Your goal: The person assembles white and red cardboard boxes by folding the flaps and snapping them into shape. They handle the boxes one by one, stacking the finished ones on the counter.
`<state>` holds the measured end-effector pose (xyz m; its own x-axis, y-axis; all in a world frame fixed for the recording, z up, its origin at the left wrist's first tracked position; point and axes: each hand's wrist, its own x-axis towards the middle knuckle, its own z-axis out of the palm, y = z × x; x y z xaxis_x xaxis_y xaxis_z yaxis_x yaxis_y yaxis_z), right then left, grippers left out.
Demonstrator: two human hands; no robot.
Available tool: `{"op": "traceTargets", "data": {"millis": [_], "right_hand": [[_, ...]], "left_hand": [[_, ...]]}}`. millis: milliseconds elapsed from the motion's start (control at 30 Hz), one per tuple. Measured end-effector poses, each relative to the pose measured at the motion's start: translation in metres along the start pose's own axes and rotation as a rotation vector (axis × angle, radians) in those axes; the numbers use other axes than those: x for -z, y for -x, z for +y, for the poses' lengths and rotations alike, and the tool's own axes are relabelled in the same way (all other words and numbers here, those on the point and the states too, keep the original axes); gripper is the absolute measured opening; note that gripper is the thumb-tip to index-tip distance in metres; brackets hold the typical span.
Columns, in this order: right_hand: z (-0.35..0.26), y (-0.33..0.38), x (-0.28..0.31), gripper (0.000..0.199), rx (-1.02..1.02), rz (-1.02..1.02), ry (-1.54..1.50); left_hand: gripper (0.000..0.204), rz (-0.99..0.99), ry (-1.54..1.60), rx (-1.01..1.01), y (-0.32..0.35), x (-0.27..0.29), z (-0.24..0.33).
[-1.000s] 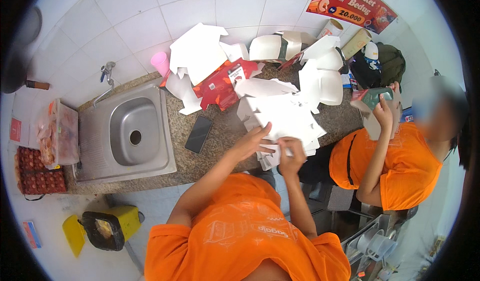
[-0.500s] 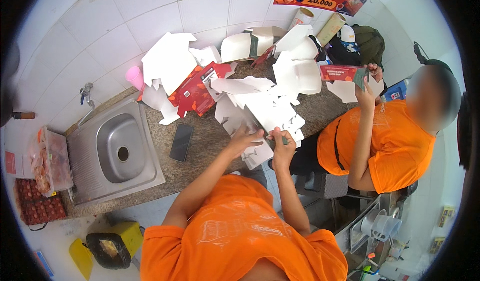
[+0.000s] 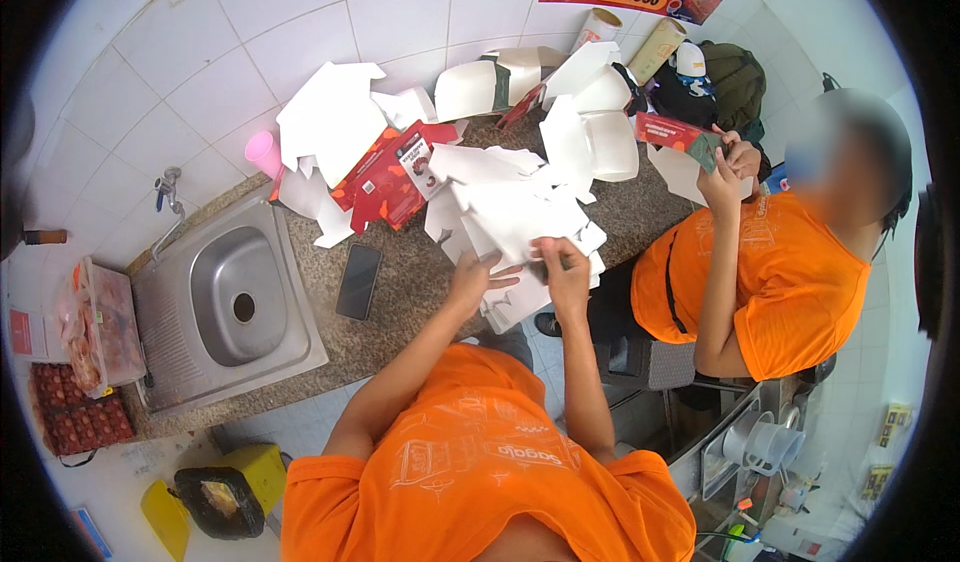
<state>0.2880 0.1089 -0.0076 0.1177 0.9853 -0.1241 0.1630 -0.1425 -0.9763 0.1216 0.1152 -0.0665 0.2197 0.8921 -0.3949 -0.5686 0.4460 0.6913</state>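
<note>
Unfolded cardboard food boxes, white side up, lie in a loose pile point(image 3: 510, 197) on the counter in front of me. My left hand point(image 3: 474, 284) is at the near edge of this pile, its fingers stretched out and thumb apart, touching the white cardboard. My right hand point(image 3: 566, 278) is bent at the pile's near right side, its thumb and fingers pinched at the edge of a white box blank point(image 3: 520, 237). Part of that edge is hidden behind the fingers. Red printed box blanks point(image 3: 385, 182) lie just left of the pile.
A phone point(image 3: 358, 282) lies between the pile and the steel sink point(image 3: 243, 307). A pink cup point(image 3: 263, 152) stands by the wall. Half-formed boxes point(image 3: 608, 149) are farther back. On my right, a co-worker point(image 3: 770, 272) holds a red and green box point(image 3: 680, 137).
My right hand has lifted slightly away from me and now pinches the cardboard edge. My left hand has shifted a little left. The co-worker's two hands have come together on their box.
</note>
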Motion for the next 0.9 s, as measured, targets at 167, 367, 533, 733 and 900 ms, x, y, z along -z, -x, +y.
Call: {"op": "traceTargets", "data": {"millis": [167, 367, 533, 733, 900], "right_hand": [[0.009, -0.008, -0.004, 0.049, 0.02, -0.322, 0.043], [0.022, -0.025, -0.006, 0.034, 0.218, -0.214, 0.404], [0.001, -0.029, 0.02, 0.024, 0.148, 0.023, 0.241], [-0.003, -0.023, 0.011, 0.02, 0.12, 0.155, -0.107], [0.012, -0.008, -0.007, 0.017, 0.081, -0.102, -0.109]], "left_hand": [[0.029, 0.099, -0.258, -0.113, -0.001, 0.004, -0.016], [0.03, 0.051, -0.46, -0.165, -0.01, 0.014, -0.036], [0.033, 0.059, -0.172, -0.064, -0.006, 0.008, -0.022], [0.036, 0.068, -0.105, -0.018, -0.004, 0.0, -0.013], [0.041, 0.046, -0.064, 0.078, 0.004, -0.008, -0.005]]}}
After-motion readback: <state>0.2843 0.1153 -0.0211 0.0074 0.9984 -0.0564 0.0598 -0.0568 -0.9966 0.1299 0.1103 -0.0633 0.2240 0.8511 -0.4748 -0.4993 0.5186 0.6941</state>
